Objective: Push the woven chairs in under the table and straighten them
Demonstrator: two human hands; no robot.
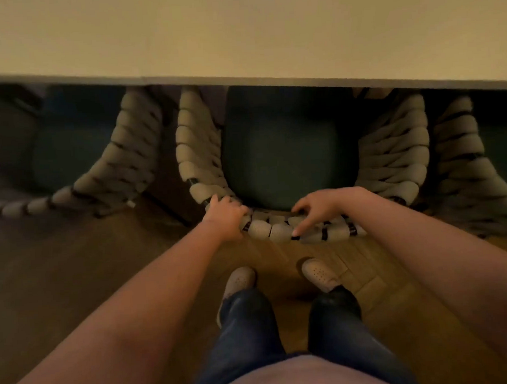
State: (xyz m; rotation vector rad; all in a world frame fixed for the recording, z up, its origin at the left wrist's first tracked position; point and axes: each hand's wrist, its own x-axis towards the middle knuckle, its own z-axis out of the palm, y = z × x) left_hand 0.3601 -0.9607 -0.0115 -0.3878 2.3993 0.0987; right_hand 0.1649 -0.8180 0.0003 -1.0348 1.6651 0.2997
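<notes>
No readable text, label, brand, number or sign shows on anything here.

We see three woven chairs side by side along the near edge of the pale counter (267, 29). The middle chair (200, 153) has a curved back wound in thick cream cord over a dark frame, and a dark green seat cushion (285, 149) whose front goes under the counter edge. The left chair (127, 157) and the right chair (461, 151) show the same cord wrapping, each partly under the counter, close beside the middle one.
</notes>
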